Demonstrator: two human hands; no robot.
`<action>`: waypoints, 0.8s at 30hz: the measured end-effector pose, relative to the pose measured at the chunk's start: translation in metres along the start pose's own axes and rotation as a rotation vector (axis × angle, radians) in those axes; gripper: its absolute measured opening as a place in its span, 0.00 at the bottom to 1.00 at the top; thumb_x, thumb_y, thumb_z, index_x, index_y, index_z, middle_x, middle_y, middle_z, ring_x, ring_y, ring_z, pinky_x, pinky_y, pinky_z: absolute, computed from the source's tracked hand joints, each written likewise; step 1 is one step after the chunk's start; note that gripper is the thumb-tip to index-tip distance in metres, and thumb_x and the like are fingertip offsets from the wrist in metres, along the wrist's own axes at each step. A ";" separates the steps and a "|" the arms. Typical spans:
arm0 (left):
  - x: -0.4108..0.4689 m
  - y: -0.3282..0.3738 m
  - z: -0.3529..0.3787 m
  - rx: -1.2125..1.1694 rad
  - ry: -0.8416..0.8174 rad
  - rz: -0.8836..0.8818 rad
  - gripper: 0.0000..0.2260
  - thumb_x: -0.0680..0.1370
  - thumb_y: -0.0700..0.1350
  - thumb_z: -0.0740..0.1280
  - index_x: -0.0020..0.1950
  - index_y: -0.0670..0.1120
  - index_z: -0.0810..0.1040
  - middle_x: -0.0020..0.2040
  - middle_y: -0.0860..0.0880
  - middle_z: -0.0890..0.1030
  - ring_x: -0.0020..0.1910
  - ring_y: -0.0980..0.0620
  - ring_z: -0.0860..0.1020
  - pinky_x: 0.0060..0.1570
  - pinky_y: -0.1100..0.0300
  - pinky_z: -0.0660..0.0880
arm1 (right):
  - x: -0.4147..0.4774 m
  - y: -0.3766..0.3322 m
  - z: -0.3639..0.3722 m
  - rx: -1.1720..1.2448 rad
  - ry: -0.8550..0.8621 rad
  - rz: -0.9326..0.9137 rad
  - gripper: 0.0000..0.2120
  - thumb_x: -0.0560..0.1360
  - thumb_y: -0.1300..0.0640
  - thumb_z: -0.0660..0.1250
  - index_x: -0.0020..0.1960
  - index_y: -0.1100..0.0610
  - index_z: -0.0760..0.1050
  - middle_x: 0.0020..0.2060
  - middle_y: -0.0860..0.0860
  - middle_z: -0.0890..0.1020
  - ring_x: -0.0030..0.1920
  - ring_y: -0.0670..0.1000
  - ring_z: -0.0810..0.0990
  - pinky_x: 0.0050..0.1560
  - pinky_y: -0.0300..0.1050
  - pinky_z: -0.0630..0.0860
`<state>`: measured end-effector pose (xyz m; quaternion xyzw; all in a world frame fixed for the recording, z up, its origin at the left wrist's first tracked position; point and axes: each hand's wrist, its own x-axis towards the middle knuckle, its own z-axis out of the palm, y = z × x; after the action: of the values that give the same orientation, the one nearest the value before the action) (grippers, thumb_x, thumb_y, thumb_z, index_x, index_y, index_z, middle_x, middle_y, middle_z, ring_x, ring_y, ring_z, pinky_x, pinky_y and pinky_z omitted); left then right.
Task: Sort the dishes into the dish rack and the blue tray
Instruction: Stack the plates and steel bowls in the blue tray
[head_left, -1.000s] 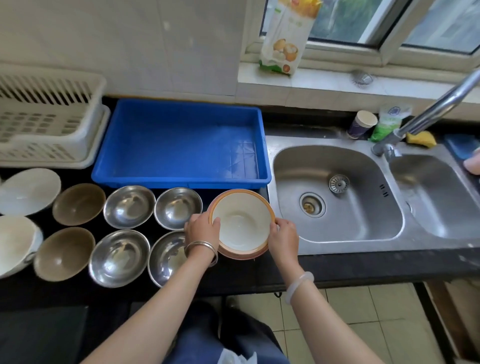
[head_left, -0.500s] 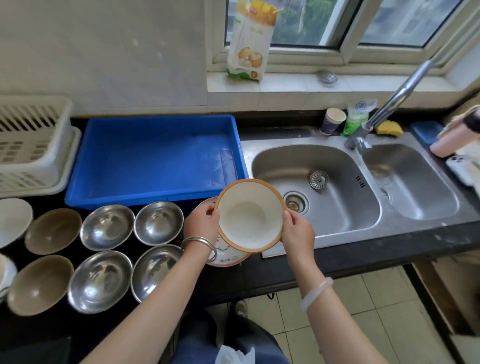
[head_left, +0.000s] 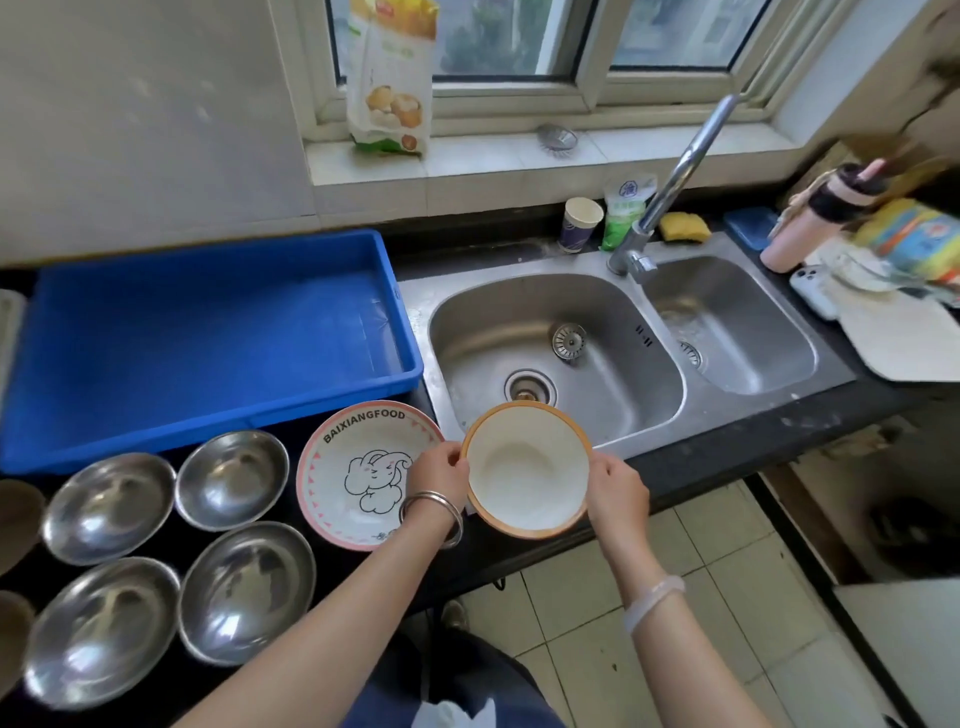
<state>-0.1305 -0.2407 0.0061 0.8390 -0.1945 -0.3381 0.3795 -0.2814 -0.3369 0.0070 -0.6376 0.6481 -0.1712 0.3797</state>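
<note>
Both hands hold an orange-rimmed white bowl (head_left: 525, 468) above the counter's front edge, beside the sink. My left hand (head_left: 439, 475) grips its left rim and my right hand (head_left: 615, 491) its right rim. A pink-rimmed plate (head_left: 358, 470) with an elephant drawing lies on the counter just left of the bowl. Several steel bowls (head_left: 231, 480) stand in two rows to the left of the plate. The blue tray (head_left: 208, 343) sits behind them with nothing in it. Only a sliver of the dish rack (head_left: 8, 322) shows at the left edge.
A double steel sink (head_left: 561, 338) with a faucet (head_left: 675, 182) lies to the right. A paper cup (head_left: 581, 223), sponge (head_left: 684, 227), bottle (head_left: 810, 218) and phone (head_left: 813, 291) crowd the far right. Brown bowls (head_left: 18, 512) peek in at the left edge.
The orange-rimmed bowl has been lifted off the pink-rimmed plate and carried right, uncovering the plate. The view has swung right, so the dish rack has nearly left the frame.
</note>
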 end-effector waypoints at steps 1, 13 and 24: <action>0.001 -0.002 0.003 0.003 -0.013 -0.010 0.09 0.77 0.40 0.61 0.48 0.44 0.81 0.44 0.46 0.83 0.42 0.48 0.77 0.40 0.60 0.70 | 0.002 0.004 0.002 0.002 -0.012 0.020 0.19 0.78 0.54 0.54 0.32 0.60 0.68 0.29 0.53 0.74 0.32 0.52 0.68 0.34 0.45 0.64; 0.011 -0.010 0.011 0.054 -0.034 -0.042 0.10 0.76 0.40 0.62 0.53 0.43 0.81 0.49 0.44 0.83 0.45 0.48 0.77 0.44 0.60 0.71 | 0.011 0.020 0.014 0.007 -0.059 0.095 0.17 0.78 0.55 0.54 0.31 0.57 0.65 0.28 0.52 0.71 0.30 0.50 0.65 0.31 0.43 0.62; 0.009 -0.012 0.009 0.065 -0.036 -0.046 0.13 0.77 0.42 0.63 0.60 0.45 0.77 0.55 0.45 0.81 0.49 0.50 0.77 0.46 0.60 0.71 | 0.007 0.014 0.011 -0.137 -0.211 -0.007 0.19 0.80 0.48 0.52 0.66 0.55 0.68 0.52 0.53 0.79 0.52 0.55 0.77 0.48 0.49 0.74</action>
<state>-0.1299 -0.2427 -0.0117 0.8490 -0.1927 -0.3554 0.3403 -0.2826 -0.3390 -0.0122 -0.6789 0.6124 -0.0599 0.4006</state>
